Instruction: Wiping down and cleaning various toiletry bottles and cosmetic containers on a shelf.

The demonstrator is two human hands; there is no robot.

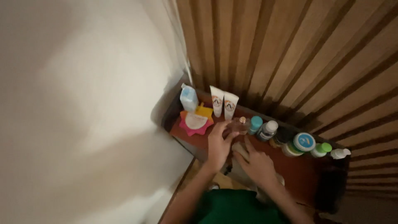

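— Bottle, the small see-through one with the gold cap: where is it?

— It stands on the brown shelf, near the back, just beside a bottle with a teal cap. My left hand is on it. My grip there is wrapped around the bottle, with my fingers curled at its side.

— And your other hand?

— My right hand lies flat and open on a pale cloth low on the shelf. That grip holds nothing tight. One finger points up at the bottle.

— What else is up there?

— Two white tubes lean on the wooden slat wall. A light blue bottle stands at the left end, by the white wall. Below it sit a pink and yellow star-shaped mat and a round white thing on top. To the right is a row: a white-capped jar, a round blue lid, a green-capped bottle and a white pump bottle.

— Is it sharp?

— No, it is a bit blurry.
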